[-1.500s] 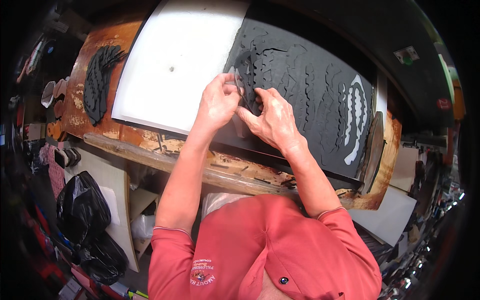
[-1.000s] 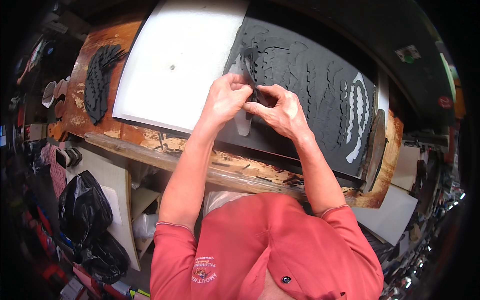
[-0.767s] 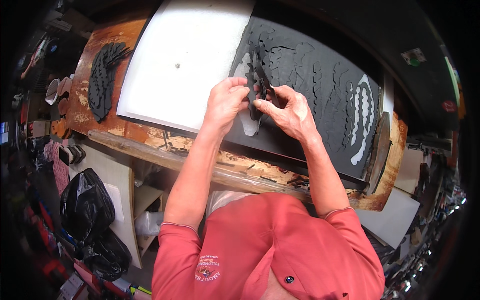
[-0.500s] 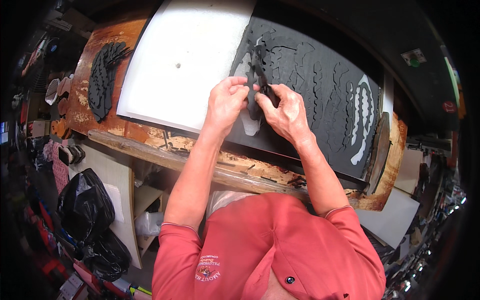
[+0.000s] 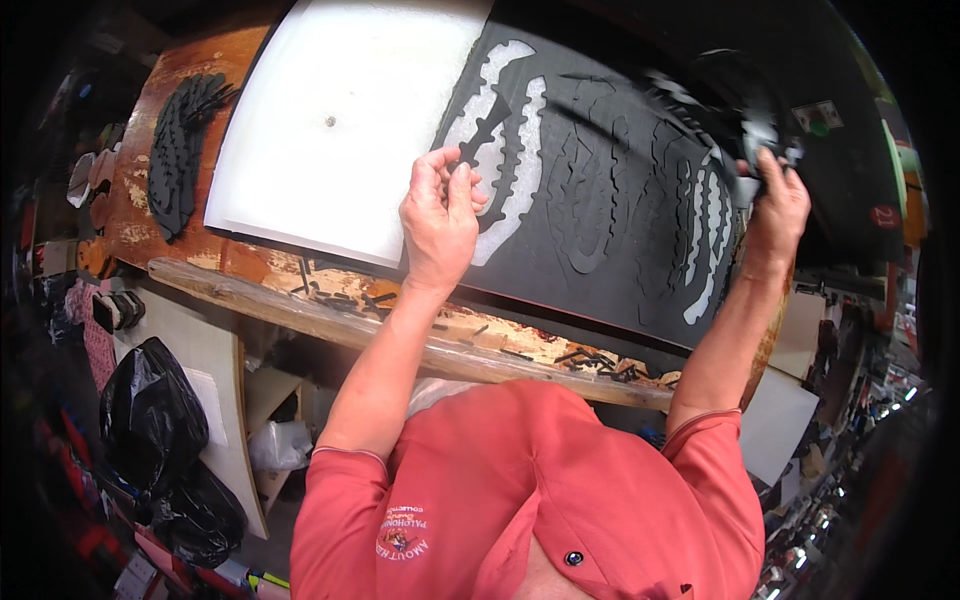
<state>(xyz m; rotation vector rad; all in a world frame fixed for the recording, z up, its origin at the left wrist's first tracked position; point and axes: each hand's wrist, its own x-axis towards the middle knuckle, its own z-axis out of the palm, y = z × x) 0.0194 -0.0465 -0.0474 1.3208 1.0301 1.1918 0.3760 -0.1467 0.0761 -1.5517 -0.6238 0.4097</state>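
Note:
My left hand (image 5: 440, 215) pinches a narrow black notched strip (image 5: 488, 130) above a black sheet (image 5: 520, 285). Wavy, toothed outlines are cut into this sheet, and white cut-outs (image 5: 518, 180) show through it near my left hand. Off at the sheet's right end, my right hand (image 5: 780, 212) is raised with its fingers closed around a dark, motion-smeared piece (image 5: 735, 105), whose kind I cannot make out. Closer to that hand lie more toothed white cut-outs (image 5: 708, 220).
A white sheet (image 5: 330, 160) adjoins the black one on the left. Stacked black notched pieces (image 5: 178, 165) lie on the worn wooden table (image 5: 135, 190). Black scraps (image 5: 600, 362) litter the ledge behind a wooden rail (image 5: 330, 320). Black bags (image 5: 150, 415) stand at lower left.
My hands have parted: the right has swung far right with a dark piece, while the left keeps a notched strip. White cut-outs are now exposed where my hands and black pieces were.

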